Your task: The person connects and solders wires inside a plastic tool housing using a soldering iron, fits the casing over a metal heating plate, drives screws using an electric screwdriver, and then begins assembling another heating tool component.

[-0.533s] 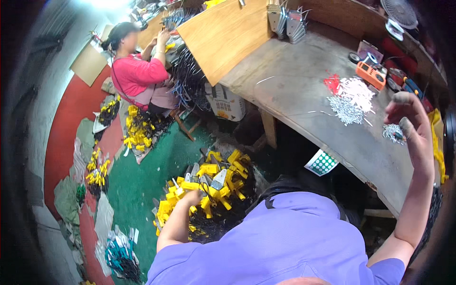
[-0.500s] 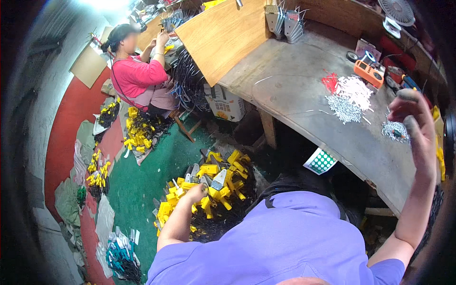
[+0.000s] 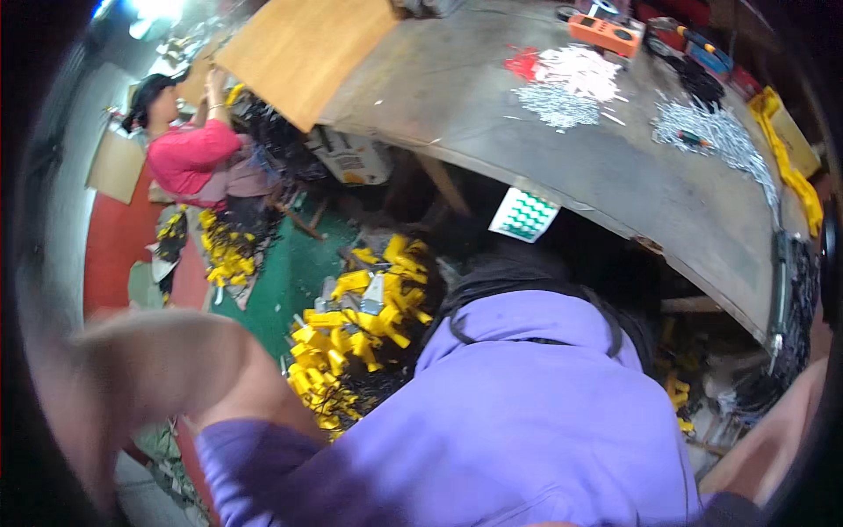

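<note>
My left hand [image 3: 79, 386] is raised at the lower left, smeared by motion, so its fingers and anything in them cannot be made out. Beside that arm, a heap of yellow plastic pieces [image 3: 351, 329] with black cords lies on the floor, a grey metal plate [image 3: 374, 293] among them. At the right rim only my right forearm [image 3: 773, 452] shows; the hand is lost past the dark edge. Nearest to it, a slim dark screwdriver-like tool [image 3: 779, 290] with a silver tip hangs upright by the table's end.
The grey worktable [image 3: 457, 97] bears piles of screws [image 3: 562, 105], white pieces [image 3: 575, 72], red pieces [image 3: 522, 61] and an orange device [image 3: 604, 35]. A wooden board [image 3: 307, 53] stands at its left end. A co-worker in pink [image 3: 189, 158] sits beyond, near another yellow heap [image 3: 226, 255].
My left hand has left the yellow heap and swung up to the left. My right hand has gone from above the table out past the right rim. The view has shifted.
</note>
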{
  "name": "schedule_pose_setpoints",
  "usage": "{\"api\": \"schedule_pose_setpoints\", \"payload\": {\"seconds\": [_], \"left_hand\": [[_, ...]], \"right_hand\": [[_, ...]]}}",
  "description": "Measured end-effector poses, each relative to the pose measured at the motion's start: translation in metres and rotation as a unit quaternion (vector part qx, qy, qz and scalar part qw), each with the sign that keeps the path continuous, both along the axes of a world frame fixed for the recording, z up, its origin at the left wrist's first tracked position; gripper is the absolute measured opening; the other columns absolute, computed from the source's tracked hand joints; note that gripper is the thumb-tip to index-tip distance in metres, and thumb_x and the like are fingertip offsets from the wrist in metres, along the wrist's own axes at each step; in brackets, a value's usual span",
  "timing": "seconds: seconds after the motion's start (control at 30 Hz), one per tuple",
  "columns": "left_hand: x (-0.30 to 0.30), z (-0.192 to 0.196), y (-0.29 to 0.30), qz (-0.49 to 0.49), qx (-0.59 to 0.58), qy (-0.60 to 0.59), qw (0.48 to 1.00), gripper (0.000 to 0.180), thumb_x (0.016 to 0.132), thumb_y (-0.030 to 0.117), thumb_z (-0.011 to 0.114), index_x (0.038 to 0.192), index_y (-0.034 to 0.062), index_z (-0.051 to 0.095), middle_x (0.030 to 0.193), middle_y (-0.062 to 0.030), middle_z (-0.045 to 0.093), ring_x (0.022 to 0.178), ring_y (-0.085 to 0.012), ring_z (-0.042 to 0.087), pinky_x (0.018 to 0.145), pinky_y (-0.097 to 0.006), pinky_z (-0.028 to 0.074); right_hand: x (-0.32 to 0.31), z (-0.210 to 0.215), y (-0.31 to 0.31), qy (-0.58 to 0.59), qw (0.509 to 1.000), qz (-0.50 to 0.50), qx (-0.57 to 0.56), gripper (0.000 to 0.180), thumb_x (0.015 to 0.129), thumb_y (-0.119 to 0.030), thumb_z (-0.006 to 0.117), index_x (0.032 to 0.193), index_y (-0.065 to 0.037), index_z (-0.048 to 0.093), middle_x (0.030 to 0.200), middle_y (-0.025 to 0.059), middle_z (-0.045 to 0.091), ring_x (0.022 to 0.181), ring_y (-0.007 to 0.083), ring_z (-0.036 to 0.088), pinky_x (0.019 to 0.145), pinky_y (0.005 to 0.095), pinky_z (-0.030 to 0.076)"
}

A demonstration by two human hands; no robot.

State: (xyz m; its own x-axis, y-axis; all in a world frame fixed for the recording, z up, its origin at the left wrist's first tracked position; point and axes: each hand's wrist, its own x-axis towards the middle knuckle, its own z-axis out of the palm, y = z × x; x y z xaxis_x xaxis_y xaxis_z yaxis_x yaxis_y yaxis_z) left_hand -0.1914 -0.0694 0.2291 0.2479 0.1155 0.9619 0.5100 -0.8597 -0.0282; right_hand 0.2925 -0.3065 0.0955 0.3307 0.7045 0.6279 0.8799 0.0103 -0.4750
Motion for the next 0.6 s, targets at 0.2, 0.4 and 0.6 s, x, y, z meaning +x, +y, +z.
{"api": "schedule_pose_setpoints", "payload": {"seconds": [0.2,0.4,0.6], "left_hand": [[-0.114,-0.025,-0.030,-0.183,-0.040,-0.051,0.981,0.043,0.084,0.012,0.059,0.126,0.0058,0.051,0.105,-0.0097,0.059,0.086,-0.0229,0.056,0.077,-0.034,0.047],[-0.022,-0.036,-0.018,-0.321,-0.025,-0.077,0.944,0.043,0.084,0.013,0.059,0.126,0.0055,0.050,0.111,-0.0098,0.056,0.094,-0.0230,0.053,0.084,-0.037,0.044],[-0.073,-0.087,-0.007,-0.428,-0.194,-0.091,0.878,0.043,0.085,0.014,0.059,0.126,0.0051,0.049,0.116,-0.0099,0.053,0.103,-0.0231,0.050,0.091,-0.041,0.041]], "right_hand": [[-0.042,0.027,-0.043,-0.001,0.992,-0.097,0.074,0.036,0.095,-0.033,0.047,0.114,-0.002,0.052,0.104,0.0108,0.055,0.090,0.0137,0.055,0.079,0.0254,0.045],[-0.060,0.053,-0.039,-0.009,0.972,-0.129,0.196,0.035,0.095,-0.031,0.046,0.114,-0.003,0.052,0.105,0.0111,0.054,0.092,0.0145,0.054,0.081,0.0261,0.044],[-0.126,0.076,-0.043,0.021,0.979,-0.155,0.129,0.033,0.096,-0.029,0.044,0.115,-0.003,0.051,0.105,0.0113,0.053,0.094,0.0154,0.054,0.083,0.0269,0.043]]}}
